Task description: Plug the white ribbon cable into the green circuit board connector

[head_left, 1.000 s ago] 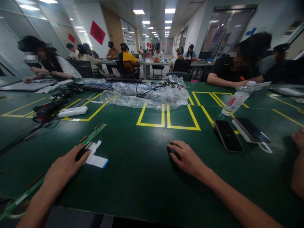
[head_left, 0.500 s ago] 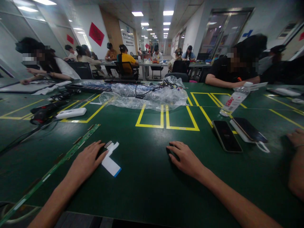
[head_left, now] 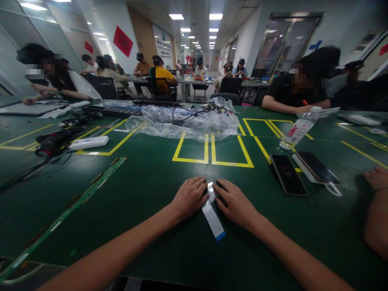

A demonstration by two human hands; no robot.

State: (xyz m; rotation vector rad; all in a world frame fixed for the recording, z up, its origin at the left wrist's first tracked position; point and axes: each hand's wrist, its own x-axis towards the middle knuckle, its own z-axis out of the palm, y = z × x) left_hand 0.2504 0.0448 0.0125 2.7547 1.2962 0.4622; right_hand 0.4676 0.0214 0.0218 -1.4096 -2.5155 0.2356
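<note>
A white flat ribbon cable (head_left: 213, 218) with a blue end lies slantwise on the green table, its blue end toward me. My left hand (head_left: 190, 196) is closed on its upper part, the thumb along the left edge. My right hand (head_left: 235, 200) rests just to the right, its fingers slightly apart and their tips at the cable's upper right edge. The fingertips partly hide the cable's far end. Off to the left lies a long, narrow green circuit board (head_left: 81, 201), apart from both hands.
Crumpled clear plastic wrap (head_left: 188, 125) with dark cables lies ahead. At right are a phone (head_left: 288, 174), a second phone (head_left: 317, 166) and a tilted bottle (head_left: 298, 129). A white device (head_left: 89, 142) sits at left. Another person's arm (head_left: 377, 214) rests at the right edge.
My left hand has moved right with the ribbon cable, from beside the circuit board to my right hand. My right hand has stayed nearly in place.
</note>
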